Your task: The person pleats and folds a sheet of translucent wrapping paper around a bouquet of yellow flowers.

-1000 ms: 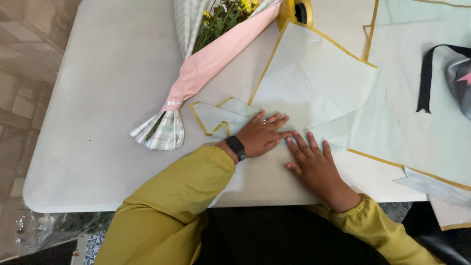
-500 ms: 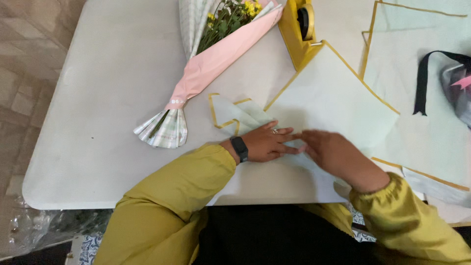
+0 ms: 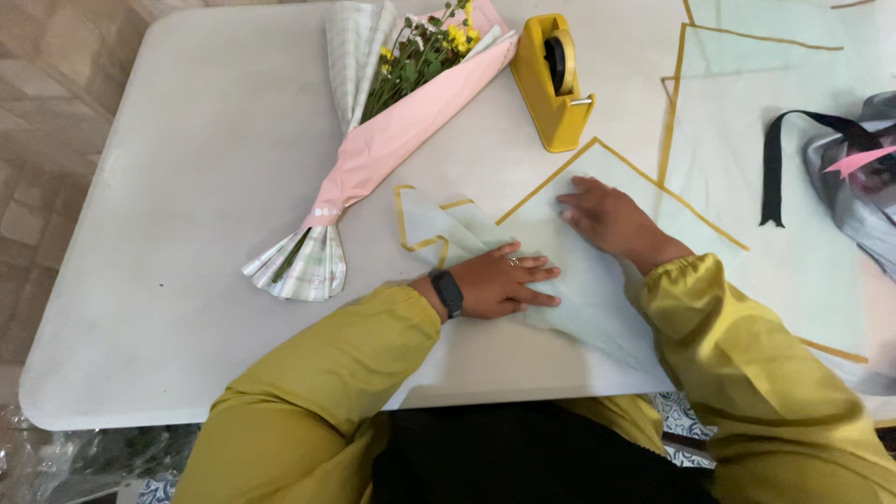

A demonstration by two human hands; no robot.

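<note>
A single head-worn camera looks steeply down from above the person's chest onto the white worktop (image 3: 187, 233). It faces away from the body, so both yellow sleeves enter from the bottom edge. The view is close, cropping the worktop at the top and right, with tiled floor (image 3: 37, 168) at left.

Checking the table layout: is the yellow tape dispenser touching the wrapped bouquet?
Apart. The head view shows bare white table between the yellow tape dispenser and the pink-wrapped bouquet.
</note>
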